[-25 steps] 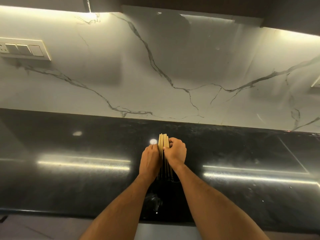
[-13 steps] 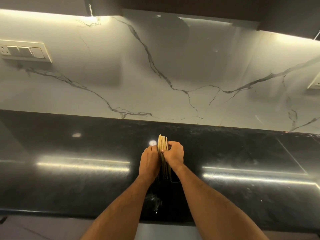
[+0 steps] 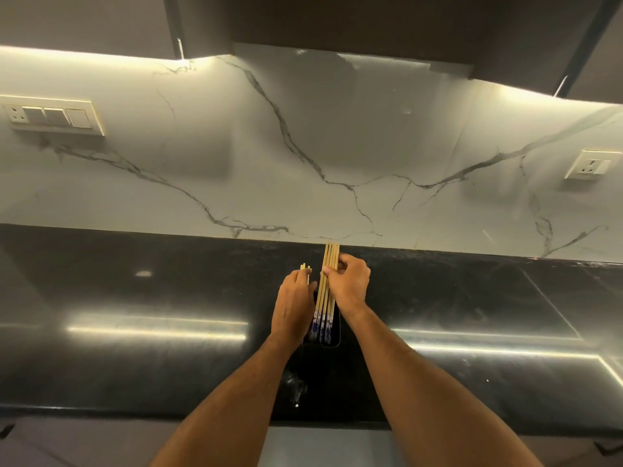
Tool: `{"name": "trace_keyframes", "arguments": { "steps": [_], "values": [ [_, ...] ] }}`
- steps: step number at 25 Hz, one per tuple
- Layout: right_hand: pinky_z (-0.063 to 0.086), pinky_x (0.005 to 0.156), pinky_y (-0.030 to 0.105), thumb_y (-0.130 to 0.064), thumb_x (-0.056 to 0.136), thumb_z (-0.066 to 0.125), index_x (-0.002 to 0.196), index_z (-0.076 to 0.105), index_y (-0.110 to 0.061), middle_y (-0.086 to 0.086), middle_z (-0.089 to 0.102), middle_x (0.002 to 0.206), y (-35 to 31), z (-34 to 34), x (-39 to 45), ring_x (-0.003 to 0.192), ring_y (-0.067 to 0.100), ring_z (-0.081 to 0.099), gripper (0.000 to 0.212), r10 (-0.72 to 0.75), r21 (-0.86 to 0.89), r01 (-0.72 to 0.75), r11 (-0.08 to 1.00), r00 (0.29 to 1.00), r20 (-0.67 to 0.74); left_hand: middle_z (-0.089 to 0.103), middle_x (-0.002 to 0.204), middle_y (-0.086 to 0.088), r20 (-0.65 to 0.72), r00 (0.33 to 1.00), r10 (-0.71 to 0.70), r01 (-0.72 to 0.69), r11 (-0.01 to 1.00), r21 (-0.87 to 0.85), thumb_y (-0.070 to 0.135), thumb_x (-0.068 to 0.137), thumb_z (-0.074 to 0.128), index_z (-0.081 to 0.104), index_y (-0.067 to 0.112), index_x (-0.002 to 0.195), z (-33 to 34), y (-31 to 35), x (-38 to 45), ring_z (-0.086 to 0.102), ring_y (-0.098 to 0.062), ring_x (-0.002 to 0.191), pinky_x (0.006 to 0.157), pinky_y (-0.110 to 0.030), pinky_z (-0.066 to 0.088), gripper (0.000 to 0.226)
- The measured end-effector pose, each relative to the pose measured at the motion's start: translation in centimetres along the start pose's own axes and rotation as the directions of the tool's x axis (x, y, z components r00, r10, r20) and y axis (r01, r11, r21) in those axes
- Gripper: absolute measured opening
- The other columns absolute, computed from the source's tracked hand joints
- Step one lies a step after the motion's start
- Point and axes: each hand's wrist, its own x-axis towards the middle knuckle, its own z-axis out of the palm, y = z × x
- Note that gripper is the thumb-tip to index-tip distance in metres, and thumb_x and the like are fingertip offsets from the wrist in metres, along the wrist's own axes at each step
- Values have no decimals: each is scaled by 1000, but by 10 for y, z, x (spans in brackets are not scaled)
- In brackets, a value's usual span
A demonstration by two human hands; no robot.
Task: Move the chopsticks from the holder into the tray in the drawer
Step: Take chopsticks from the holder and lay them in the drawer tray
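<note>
A bundle of several bamboo chopsticks [image 3: 326,291] with blue-patterned lower ends stands lifted partly out of a black holder [image 3: 332,337] on the dark countertop. My right hand [image 3: 347,281] grips this bundle near its upper part. My left hand [image 3: 292,305] holds a smaller set of chopsticks [image 3: 306,269], of which only the pale tips show above the fingers. The two sets are a short gap apart. The holder is dark against the dark counter and mostly hidden by my hands. No drawer or tray is in view.
The glossy black countertop [image 3: 135,348] runs left to right, backed by a white marble wall [image 3: 337,146]. A switch panel [image 3: 50,116] sits on the wall at the left, a socket [image 3: 591,165] at the right. Dark cabinets [image 3: 371,21] hang overhead.
The single bundle held between both hands has split: my right hand has raised the larger set out of the holder, and my left hand has drawn a smaller set to the left.
</note>
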Motion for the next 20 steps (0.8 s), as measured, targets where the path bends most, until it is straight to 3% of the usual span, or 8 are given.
{"name": "trace_keyframes", "arguments": {
  "steps": [2, 4, 8, 10, 13, 16, 18, 20],
  "values": [
    [62, 77, 26, -7, 84, 80, 107, 75, -8, 2, 77, 92, -15, -13, -3, 81, 8, 74, 23, -58, 71, 62, 996, 997, -51, 61, 117, 11, 21, 998, -66, 68, 986, -151, 23, 102, 53, 58, 14, 130, -7, 18, -2, 57, -1, 106, 91, -21, 50, 30],
    [62, 71, 21, -3, 84, 79, 103, 76, -7, -5, 74, 84, -29, -27, -10, 74, 4, 74, 20, -104, 161, 114, 980, 992, -66, 63, 99, 20, 59, 996, -74, 87, 961, -264, 20, 101, 58, 64, 20, 115, -16, 35, -4, 61, 7, 89, 75, -7, 46, 16],
    [60, 67, 18, -1, 86, 77, 101, 76, -7, -5, 75, 83, -47, -53, -28, 71, 4, 75, 17, -121, 290, 135, 947, 990, -68, 62, 71, 8, 145, 986, -77, 129, 911, -391, 16, 100, 60, 63, 15, 88, -33, 59, -12, 59, -3, 59, 54, -9, 44, 12],
    [59, 65, 16, -1, 85, 77, 99, 76, -10, -6, 75, 83, -51, -67, -39, 71, 3, 75, 17, -81, 332, 107, 937, 993, -92, 71, 75, 4, 216, 975, -44, 142, 874, -464, 13, 100, 59, 67, 8, 97, -45, 69, -23, 67, 1, 62, 59, -8, 48, 10],
    [58, 62, 15, -3, 85, 77, 93, 76, -22, -9, 74, 83, -48, -83, -62, 70, 2, 75, 21, -22, 398, 48, 916, 997, -68, 77, 85, -13, 318, 947, -40, 218, 807, -548, 9, 101, 57, 67, 0, 106, -55, 76, -44, 76, -19, 77, 75, -27, 62, 15],
    [58, 66, 14, -13, 89, 76, 109, 73, -18, -16, 70, 87, -43, -89, -84, 81, 1, 74, 21, -32, 321, 23, 947, 999, 21, 77, 82, -13, 316, 940, -127, 299, 755, -584, 9, 100, 59, 69, -1, 106, -56, 77, -67, 77, -23, 77, 78, -36, 64, 16],
    [60, 65, 22, -28, 95, 69, 129, 60, -15, -6, 73, 95, -39, -94, -104, 83, 12, 76, 37, 45, 304, -89, 949, 988, 149, 78, 82, -10, 310, 922, -231, 384, 637, -668, 11, 100, 60, 71, 0, 107, -59, 81, -84, 77, -23, 79, 78, -37, 64, 17],
    [62, 74, 32, -39, 98, 63, 142, 45, -12, 3, 73, 104, -29, -100, -123, 88, 16, 75, 56, 126, 297, -224, 928, 940, 316, 78, 89, -12, 321, 876, -359, 463, 442, -768, 13, 99, 61, 71, 3, 110, -60, 86, -95, 77, -25, 84, 80, -40, 63, 17]
  ]
}}
